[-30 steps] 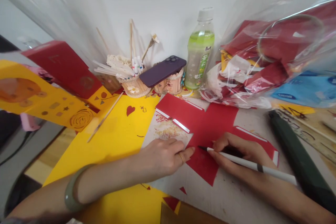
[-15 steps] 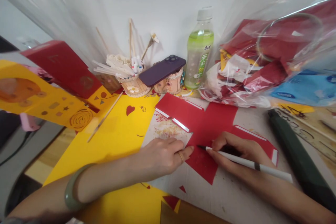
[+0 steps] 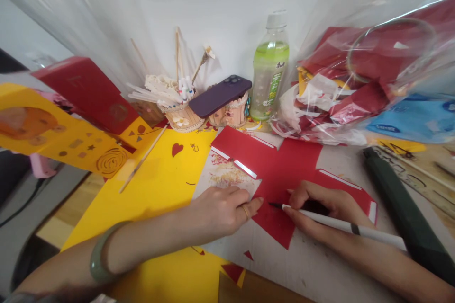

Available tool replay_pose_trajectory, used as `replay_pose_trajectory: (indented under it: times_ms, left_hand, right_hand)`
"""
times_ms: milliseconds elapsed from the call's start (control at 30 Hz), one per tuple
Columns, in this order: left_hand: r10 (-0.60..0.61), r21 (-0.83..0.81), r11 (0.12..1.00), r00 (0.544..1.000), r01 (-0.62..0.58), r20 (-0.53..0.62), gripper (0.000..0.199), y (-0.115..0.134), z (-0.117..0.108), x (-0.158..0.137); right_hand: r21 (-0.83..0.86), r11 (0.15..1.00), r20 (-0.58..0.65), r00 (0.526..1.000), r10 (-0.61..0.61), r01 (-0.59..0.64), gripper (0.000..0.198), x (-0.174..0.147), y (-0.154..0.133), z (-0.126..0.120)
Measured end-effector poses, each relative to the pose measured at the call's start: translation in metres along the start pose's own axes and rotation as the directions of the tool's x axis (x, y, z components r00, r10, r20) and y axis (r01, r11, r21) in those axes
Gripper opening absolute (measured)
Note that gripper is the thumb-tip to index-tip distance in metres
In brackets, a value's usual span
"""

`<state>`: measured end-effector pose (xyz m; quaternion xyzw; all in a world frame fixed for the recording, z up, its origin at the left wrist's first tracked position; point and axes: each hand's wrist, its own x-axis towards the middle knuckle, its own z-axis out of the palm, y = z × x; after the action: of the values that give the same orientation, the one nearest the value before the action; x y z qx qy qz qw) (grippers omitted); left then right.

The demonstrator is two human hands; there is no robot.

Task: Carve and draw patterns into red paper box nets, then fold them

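My right hand pinches a slim white pen-shaped tool with a dark band and a thin dark tip. Whether it is a pen or a craft knife I cannot tell. Its tip points left at the near panel of a cross-shaped red paper. White strips line several of the paper's flaps. My left hand, fingers curled together and a ring on one, presses that panel's left edge. Only a small gap separates the tip from my left fingers. A grey board lies underneath.
A yellow sheet bears a thin stick. Behind stand decorated pots, a purple phone resting across one, and a green drink bottle. A clear bag of scraps and a dark green bar are at right.
The tool and my right hand have shifted slightly right and nearer to me, so the tip is farther from my left fingers. My left hand stays on the paper.
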<state>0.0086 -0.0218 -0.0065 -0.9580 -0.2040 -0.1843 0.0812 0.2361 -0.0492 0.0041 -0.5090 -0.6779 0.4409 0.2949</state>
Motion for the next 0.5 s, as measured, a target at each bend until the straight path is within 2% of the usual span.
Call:
replay_pose_trajectory:
  times_ms: [500]
  left_hand:
    - [0.012, 0.036, 0.999, 1.000, -0.012, 0.003, 0.017, -0.0018, 0.0019, -0.0027]
  right_hand:
    - [0.030, 0.999, -0.140, 0.990, 0.027, -0.023, 0.023, 0.0007, -0.0075, -0.0020]
